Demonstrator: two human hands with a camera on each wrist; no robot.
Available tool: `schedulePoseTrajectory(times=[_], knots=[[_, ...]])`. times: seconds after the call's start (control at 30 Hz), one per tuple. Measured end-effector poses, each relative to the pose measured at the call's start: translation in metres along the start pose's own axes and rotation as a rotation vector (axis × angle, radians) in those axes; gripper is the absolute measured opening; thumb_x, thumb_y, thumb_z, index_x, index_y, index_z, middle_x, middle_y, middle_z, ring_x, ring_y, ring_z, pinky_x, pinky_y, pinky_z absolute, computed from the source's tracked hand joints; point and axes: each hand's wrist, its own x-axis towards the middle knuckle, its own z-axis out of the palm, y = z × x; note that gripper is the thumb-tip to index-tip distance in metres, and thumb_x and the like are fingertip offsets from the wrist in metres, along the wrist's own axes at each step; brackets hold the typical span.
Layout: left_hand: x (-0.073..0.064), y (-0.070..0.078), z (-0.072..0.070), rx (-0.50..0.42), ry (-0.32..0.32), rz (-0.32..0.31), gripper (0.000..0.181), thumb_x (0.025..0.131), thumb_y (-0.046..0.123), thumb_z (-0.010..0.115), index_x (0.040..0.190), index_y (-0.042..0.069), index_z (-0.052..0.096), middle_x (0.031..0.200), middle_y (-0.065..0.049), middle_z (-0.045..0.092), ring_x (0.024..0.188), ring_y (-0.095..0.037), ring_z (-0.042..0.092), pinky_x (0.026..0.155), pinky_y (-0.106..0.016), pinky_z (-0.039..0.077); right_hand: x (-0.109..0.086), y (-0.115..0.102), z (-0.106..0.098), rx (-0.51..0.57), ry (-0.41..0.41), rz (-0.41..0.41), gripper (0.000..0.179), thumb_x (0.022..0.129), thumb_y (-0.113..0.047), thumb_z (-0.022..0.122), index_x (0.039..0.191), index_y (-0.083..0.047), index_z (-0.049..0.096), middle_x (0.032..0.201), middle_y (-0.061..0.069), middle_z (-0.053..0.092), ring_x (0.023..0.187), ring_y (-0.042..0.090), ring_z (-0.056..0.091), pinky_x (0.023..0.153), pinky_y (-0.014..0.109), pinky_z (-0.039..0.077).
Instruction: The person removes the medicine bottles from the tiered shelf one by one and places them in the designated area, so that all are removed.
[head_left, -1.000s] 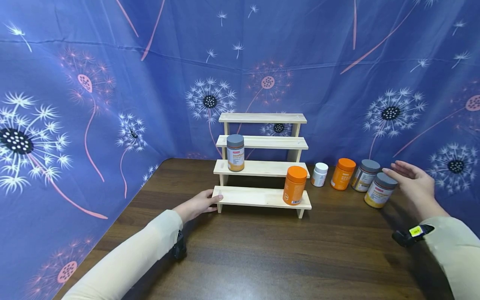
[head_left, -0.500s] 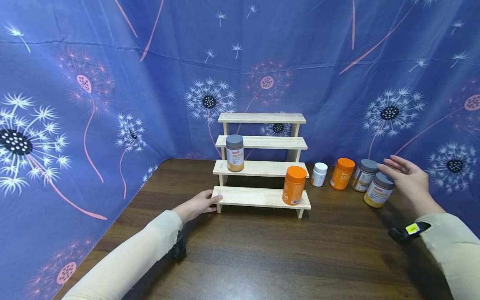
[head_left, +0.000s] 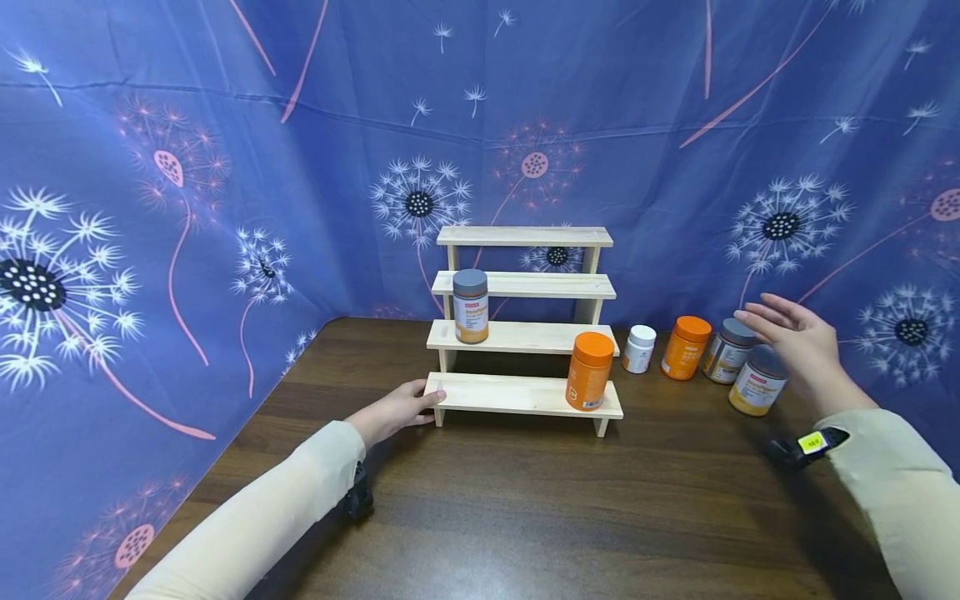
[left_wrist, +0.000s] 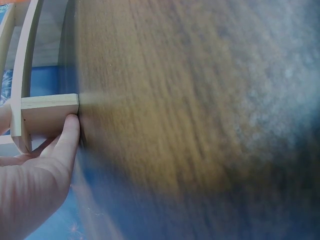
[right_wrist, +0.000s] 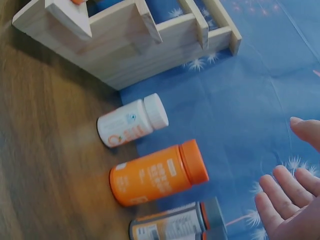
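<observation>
My left hand (head_left: 393, 412) grips the left end of the lowest step of a four-step wooden display rack (head_left: 495, 393). In the left wrist view, its thumb lies over the step's edge and a finger presses the support (left_wrist: 50, 116) below. My right hand (head_left: 798, 350) hovers with nothing in it, beside and above two grey-lidded jars: a front jar (head_left: 756, 387) and a back jar (head_left: 726, 354). In the right wrist view its fingers (right_wrist: 285, 192) are apart from any jar. An orange jar (head_left: 684, 354) and a small white bottle (head_left: 637, 350) stand left of these.
On the rack, a grey-lidded jar (head_left: 471, 312) stands at the left of the second step up, and an orange jar (head_left: 588, 375) at the right of the lowest step. A blue dandelion-print cloth (head_left: 645, 192) hangs behind the brown wooden table (head_left: 570, 508).
My right hand has moved left and slightly up, from the right side of the front grey-lidded jar to above it. The left hand and the jars have stayed put.
</observation>
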Motion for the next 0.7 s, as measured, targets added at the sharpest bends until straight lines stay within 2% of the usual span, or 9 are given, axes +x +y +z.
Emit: schedulePoseTrajectory(times=[0.03,0.1,0.2,0.23,0.33,0.4,0.43,0.47,0.7], knots=[[0.0,0.0,0.0,-0.001,0.0,0.0,0.053,0.103,0.016,0.047,0.146,-0.009,0.027,0.139,-0.028,0.044,0.133,-0.037,0.044,0.107,-0.043,0.048,0.0,-0.002,0.002,-0.026,-0.008,0.006,0.089,0.08,-0.039,0.077,0.153,-0.022,0.03,0.087,-0.034,0.063,0.081,-0.018,0.058,0.078,0.006,0.051],[0.0,0.0,0.0,-0.003,0.001,0.0,0.054,0.103,0.016,0.047,0.146,-0.009,0.027,0.139,-0.028,0.044,0.132,-0.037,0.044,0.107,-0.043,0.048,0.0,-0.004,0.005,-0.046,-0.026,0.015,0.089,0.08,-0.041,0.077,0.153,-0.024,0.03,0.089,-0.035,0.063,0.083,-0.018,0.057,0.084,0.007,0.05],[0.0,0.0,0.0,-0.006,-0.006,0.006,0.054,0.103,0.016,0.047,0.146,-0.01,0.027,0.139,-0.029,0.044,0.132,-0.038,0.044,0.107,-0.044,0.047,0.0,-0.009,0.011,-0.048,-0.053,0.028,0.088,0.08,-0.042,0.076,0.153,-0.026,0.029,0.09,-0.037,0.063,0.085,-0.019,0.056,0.113,0.02,0.038],[0.0,0.0,0.0,-0.009,-0.006,0.006,0.054,0.103,0.016,0.047,0.145,-0.01,0.027,0.139,-0.029,0.044,0.132,-0.038,0.044,0.108,-0.044,0.047,0.0,-0.011,0.013,-0.033,-0.061,0.03,0.088,0.08,-0.041,0.076,0.153,-0.026,0.029,0.09,-0.036,0.064,0.085,-0.019,0.057,0.114,0.021,0.037],[0.0,0.0,0.0,-0.007,-0.008,0.006,0.054,0.103,0.017,0.048,0.145,-0.01,0.027,0.139,-0.029,0.044,0.132,-0.038,0.044,0.107,-0.044,0.047,-0.001,-0.017,0.019,0.019,-0.095,0.028,0.087,0.081,-0.037,0.077,0.153,-0.025,0.029,0.088,-0.034,0.066,0.084,-0.017,0.059,0.104,0.016,0.045],[0.0,0.001,0.0,-0.006,-0.007,0.003,0.054,0.103,0.017,0.048,0.146,-0.01,0.027,0.139,-0.028,0.044,0.132,-0.037,0.044,0.108,-0.044,0.047,-0.001,-0.019,0.022,0.056,-0.118,0.02,0.085,0.083,-0.032,0.077,0.153,-0.023,0.03,0.087,-0.031,0.067,0.082,-0.015,0.061,0.08,0.007,0.052],[0.0,0.001,0.0,-0.012,-0.003,-0.002,0.054,0.103,0.017,0.048,0.146,-0.009,0.028,0.139,-0.028,0.044,0.132,-0.037,0.044,0.108,-0.044,0.047,-0.001,-0.02,0.024,0.055,-0.125,0.019,0.085,0.083,-0.032,0.077,0.153,-0.022,0.03,0.088,-0.031,0.067,0.081,-0.014,0.061,0.069,0.005,0.051],[0.0,0.001,0.0,-0.011,-0.003,-0.001,0.054,0.103,0.017,0.048,0.146,-0.009,0.028,0.139,-0.028,0.044,0.132,-0.037,0.044,0.107,-0.044,0.047,-0.001,-0.021,0.026,0.066,-0.133,0.021,0.085,0.083,-0.032,0.077,0.153,-0.022,0.03,0.088,-0.031,0.067,0.081,-0.013,0.061,0.066,0.004,0.049],[0.0,0.0,0.001,-0.004,-0.002,0.002,0.055,0.103,0.017,0.048,0.145,-0.011,0.027,0.138,-0.029,0.044,0.131,-0.038,0.045,0.106,-0.044,0.048,0.001,-0.022,0.039,0.006,-0.172,0.035,0.088,0.084,-0.036,0.075,0.154,-0.021,0.025,0.092,-0.033,0.065,0.087,-0.014,0.059,0.077,0.006,0.049]])
